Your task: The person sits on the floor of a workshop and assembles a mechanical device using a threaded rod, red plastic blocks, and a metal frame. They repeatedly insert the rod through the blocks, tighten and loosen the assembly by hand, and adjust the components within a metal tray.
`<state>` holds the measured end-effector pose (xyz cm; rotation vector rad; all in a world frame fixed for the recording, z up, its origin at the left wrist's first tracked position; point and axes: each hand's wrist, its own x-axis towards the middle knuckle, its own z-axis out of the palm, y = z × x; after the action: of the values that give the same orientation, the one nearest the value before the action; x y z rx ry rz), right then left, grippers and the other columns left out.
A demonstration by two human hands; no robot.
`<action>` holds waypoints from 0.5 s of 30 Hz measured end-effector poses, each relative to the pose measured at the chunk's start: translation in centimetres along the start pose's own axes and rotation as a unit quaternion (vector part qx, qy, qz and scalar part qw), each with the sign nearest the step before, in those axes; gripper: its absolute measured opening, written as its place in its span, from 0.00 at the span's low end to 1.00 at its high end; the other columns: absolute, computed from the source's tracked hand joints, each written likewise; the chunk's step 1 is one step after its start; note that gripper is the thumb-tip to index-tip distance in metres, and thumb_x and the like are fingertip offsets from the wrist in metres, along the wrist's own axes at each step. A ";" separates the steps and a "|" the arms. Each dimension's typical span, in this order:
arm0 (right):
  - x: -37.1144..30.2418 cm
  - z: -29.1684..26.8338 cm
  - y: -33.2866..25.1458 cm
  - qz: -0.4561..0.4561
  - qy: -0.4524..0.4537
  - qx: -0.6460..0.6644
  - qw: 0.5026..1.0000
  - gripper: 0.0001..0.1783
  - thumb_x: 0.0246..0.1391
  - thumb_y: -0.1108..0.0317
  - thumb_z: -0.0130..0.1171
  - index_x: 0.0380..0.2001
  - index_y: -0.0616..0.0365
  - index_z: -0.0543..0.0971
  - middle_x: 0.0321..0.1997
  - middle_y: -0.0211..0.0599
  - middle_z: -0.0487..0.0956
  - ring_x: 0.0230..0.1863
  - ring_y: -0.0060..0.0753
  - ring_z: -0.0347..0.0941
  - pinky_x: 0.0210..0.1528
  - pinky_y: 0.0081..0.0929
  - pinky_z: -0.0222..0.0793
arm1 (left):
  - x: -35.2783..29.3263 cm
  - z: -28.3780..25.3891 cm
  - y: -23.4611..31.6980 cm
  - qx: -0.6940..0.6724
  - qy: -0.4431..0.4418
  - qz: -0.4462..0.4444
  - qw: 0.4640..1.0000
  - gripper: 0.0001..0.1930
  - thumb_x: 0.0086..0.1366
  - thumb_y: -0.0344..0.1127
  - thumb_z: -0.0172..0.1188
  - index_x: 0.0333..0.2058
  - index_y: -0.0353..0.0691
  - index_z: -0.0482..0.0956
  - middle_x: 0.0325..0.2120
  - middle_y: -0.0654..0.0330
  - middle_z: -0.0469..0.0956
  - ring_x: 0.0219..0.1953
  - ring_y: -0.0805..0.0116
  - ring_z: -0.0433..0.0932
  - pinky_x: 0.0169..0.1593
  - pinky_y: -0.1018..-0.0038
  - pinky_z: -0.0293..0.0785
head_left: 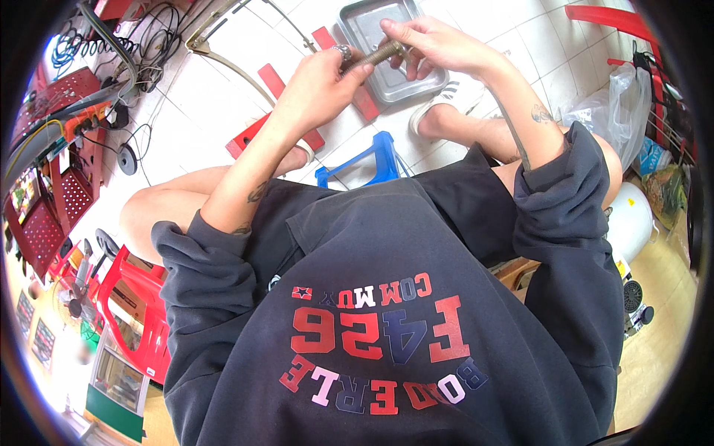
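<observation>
Left hand (320, 85) clamped on a threaded metal rod (383, 55), seen against the gray tray (364, 26) beyond the knees, right hand (442, 48) curled at its right end, grip there unclear; steady left hold, force kept along the rod's axis seems best.

Brownish threaded rod (381, 55), slanted

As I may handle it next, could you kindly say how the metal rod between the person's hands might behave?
The metal rod is probably stiff, running straight from the left hand toward the right hand. Its metallic sheen suggests some weight for its size. Its rounded shape might let it roll on the tiled floor.
</observation>
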<state>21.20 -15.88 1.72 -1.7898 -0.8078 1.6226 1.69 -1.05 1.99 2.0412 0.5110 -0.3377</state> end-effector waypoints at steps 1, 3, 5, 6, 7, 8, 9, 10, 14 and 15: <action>0.2 0.0 -0.2 -0.002 -0.019 -0.009 1.000 0.39 0.64 0.34 0.52 0.61 0.59 0.75 0.51 0.49 0.79 0.37 0.31 0.82 0.41 0.29 0.81 | 0.0 0.1 -0.2 -0.008 0.005 0.005 1.000 0.16 0.71 0.41 0.58 0.48 0.34 0.81 0.34 0.55 0.86 0.39 0.67 0.84 0.46 0.70 0.77; -0.3 -0.3 -0.4 -0.031 -0.032 0.008 0.999 0.31 0.64 0.45 0.59 0.61 0.56 0.75 0.51 0.42 0.80 0.43 0.27 0.80 0.46 0.25 0.78 | -0.3 0.0 -0.2 -0.012 0.008 0.009 1.000 0.17 0.71 0.41 0.59 0.50 0.34 0.80 0.34 0.55 0.86 0.40 0.67 0.84 0.46 0.70 0.77; -0.5 -0.1 0.3 -0.114 -0.019 0.021 0.993 0.29 0.63 0.52 0.63 0.62 0.54 0.75 0.52 0.39 0.80 0.48 0.25 0.78 0.50 0.24 0.77 | -0.4 -0.1 -0.1 -0.013 0.011 0.016 1.000 0.18 0.70 0.41 0.61 0.51 0.34 0.80 0.36 0.54 0.86 0.41 0.67 0.84 0.47 0.69 0.77; -0.4 -0.3 0.5 -0.126 -0.036 0.048 0.990 0.31 0.58 0.62 0.69 0.64 0.51 0.74 0.55 0.34 0.79 0.55 0.26 0.76 0.58 0.27 0.73 | -0.4 -0.1 -0.1 -0.010 0.015 0.021 1.000 0.19 0.69 0.42 0.62 0.52 0.35 0.80 0.37 0.53 0.85 0.43 0.66 0.84 0.47 0.69 0.77; -0.4 -0.4 0.6 -0.157 -0.036 0.029 0.987 0.32 0.56 0.64 0.69 0.64 0.52 0.73 0.56 0.33 0.78 0.56 0.27 0.75 0.60 0.28 0.72 | -0.5 0.0 -0.2 -0.008 0.019 0.026 0.999 0.20 0.68 0.42 0.63 0.52 0.35 0.80 0.39 0.52 0.85 0.44 0.65 0.84 0.48 0.69 0.77; -0.3 -0.6 0.7 -0.188 -0.037 0.009 0.982 0.33 0.55 0.66 0.70 0.64 0.53 0.73 0.57 0.33 0.78 0.57 0.28 0.75 0.62 0.29 0.70 | -0.6 0.3 -0.5 -0.021 0.049 0.046 0.998 0.20 0.68 0.43 0.64 0.53 0.36 0.80 0.42 0.51 0.84 0.45 0.64 0.83 0.49 0.68 0.77; -0.2 -0.7 0.7 -0.217 -0.039 -0.009 0.975 0.34 0.54 0.68 0.70 0.64 0.53 0.73 0.58 0.33 0.77 0.57 0.29 0.74 0.64 0.31 0.69 | -0.6 0.8 -0.8 -0.035 0.079 0.063 0.994 0.21 0.67 0.43 0.65 0.53 0.36 0.80 0.44 0.51 0.83 0.45 0.63 0.83 0.50 0.68 0.76; 0.1 -0.8 1.1 -0.218 -0.042 -0.004 0.975 0.34 0.52 0.70 0.70 0.63 0.54 0.73 0.59 0.33 0.77 0.58 0.30 0.74 0.65 0.31 0.67 | -0.6 1.0 -1.1 -0.049 0.109 0.081 0.990 0.22 0.66 0.44 0.66 0.54 0.37 0.80 0.46 0.50 0.83 0.46 0.62 0.82 0.52 0.67 0.76; 0.3 -0.9 1.9 -0.200 -0.044 0.031 0.978 0.34 0.49 0.75 0.70 0.62 0.57 0.74 0.61 0.34 0.76 0.61 0.32 0.72 0.68 0.34 0.65 | -1.2 0.9 -1.1 0.009 0.139 0.051 0.989 0.24 0.62 0.46 0.70 0.52 0.36 0.81 0.50 0.50 0.81 0.49 0.60 0.81 0.58 0.65 0.73; 0.3 -0.8 1.9 -0.191 -0.043 0.043 0.980 0.34 0.48 0.76 0.70 0.61 0.58 0.74 0.61 0.34 0.76 0.62 0.32 0.72 0.68 0.34 0.65 | -1.4 0.6 -1.0 0.003 0.131 0.039 0.991 0.25 0.61 0.47 0.70 0.51 0.36 0.81 0.48 0.51 0.82 0.49 0.60 0.81 0.59 0.64 0.72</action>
<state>22.11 -16.89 0.17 -1.4082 -1.0326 1.4621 0.00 -1.47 1.52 2.1172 0.5867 -0.0237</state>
